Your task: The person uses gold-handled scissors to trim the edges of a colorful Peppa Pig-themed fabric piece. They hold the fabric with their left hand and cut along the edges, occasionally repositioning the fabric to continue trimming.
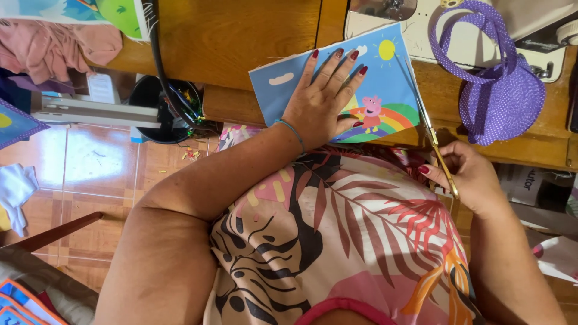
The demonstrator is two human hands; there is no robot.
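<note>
A purple dotted fabric bag (503, 90) rests at the upper right of the wooden tabletop (235, 36). Pink cloth (60, 45) lies bunched at upper left, above a black bin (159, 111) on the tiled floor (90, 174).

You have one view only, from the camera on your head, looking almost straight down your chest and arms. It sits close: your patterned top fills the lower middle, and the wooden worktop (241, 36) crosses the top edge. The tiled floor (90, 174) shows at the left, well below. No second view shares anything.
</note>
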